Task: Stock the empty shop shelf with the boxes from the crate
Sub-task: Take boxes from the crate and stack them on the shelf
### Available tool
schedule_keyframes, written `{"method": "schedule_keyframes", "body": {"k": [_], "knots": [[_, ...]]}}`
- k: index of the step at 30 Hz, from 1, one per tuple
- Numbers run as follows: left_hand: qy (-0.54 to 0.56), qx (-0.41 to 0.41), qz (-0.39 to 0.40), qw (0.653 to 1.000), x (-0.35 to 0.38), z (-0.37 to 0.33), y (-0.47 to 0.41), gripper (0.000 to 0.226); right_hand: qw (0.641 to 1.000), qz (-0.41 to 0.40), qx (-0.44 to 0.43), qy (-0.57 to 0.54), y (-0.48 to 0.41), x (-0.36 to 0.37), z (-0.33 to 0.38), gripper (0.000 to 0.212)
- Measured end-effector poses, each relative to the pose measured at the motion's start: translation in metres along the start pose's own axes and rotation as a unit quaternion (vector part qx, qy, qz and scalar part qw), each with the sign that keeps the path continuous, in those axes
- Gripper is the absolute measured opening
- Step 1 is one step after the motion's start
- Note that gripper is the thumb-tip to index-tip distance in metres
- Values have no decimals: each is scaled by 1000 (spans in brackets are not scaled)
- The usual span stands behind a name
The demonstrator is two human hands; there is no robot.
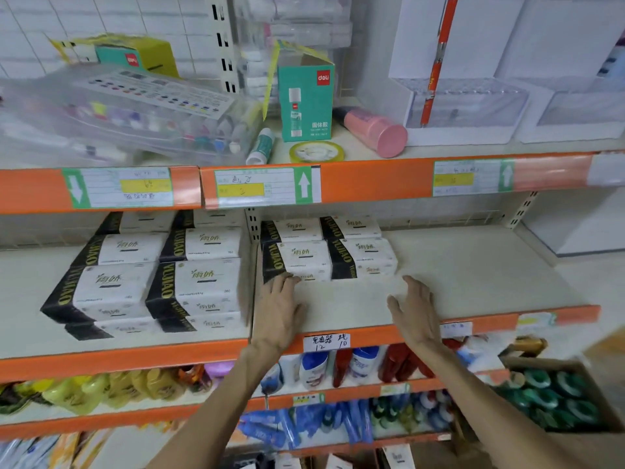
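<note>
1. The middle shelf (473, 265) was recorded as part-stocked. Four white-and-black boxes (328, 252) were seen in its far-left corner, two by two and touching each other, with the printed faces up.
2. Placement was judged deliberate. The block was set close to the left upright and towards the back, so the bare right and near parts of the shelf were left free for further rows.
3. The neighbouring bay on the left was noted as filled with the same packs (152, 275), in like rows; the same pattern was presumably being copied.
4. The left hand (279, 309) was held flat and open with the fingers straight. The fingertips touched the near face of the near-left box. Nothing was gripped; a squaring push was inferred.
5. The right hand (414, 309) was likewise open and flat, low over the bare shelf, just beside the near-right box. Nothing was held. Contact with that box could not be confirmed.
6. A cardboard carton (558, 394) of green-topped goods was noted at the near right. Whether it was the crate could not be told.
</note>
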State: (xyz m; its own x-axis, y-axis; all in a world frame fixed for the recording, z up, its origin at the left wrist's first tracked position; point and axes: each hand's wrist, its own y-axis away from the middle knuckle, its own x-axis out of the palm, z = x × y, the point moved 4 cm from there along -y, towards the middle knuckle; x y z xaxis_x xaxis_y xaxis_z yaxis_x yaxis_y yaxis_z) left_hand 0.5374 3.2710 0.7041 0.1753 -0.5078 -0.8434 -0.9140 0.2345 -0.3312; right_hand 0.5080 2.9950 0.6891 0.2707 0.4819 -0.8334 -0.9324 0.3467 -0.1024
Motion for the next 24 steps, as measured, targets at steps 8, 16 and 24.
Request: {"method": "schedule_keyframes", "body": {"k": [8, 16, 24], "knots": [[67, 10, 49, 997, 10, 17, 83, 46, 991, -45, -92, 88, 96, 20, -15, 47], [41, -57, 55, 996, -41, 59, 177, 41, 988, -9, -134, 72, 174, 32, 12, 41], [-90, -106, 207, 968, -43, 61, 307, 58, 984, 114, -132, 40, 288, 65, 30, 47]]}}
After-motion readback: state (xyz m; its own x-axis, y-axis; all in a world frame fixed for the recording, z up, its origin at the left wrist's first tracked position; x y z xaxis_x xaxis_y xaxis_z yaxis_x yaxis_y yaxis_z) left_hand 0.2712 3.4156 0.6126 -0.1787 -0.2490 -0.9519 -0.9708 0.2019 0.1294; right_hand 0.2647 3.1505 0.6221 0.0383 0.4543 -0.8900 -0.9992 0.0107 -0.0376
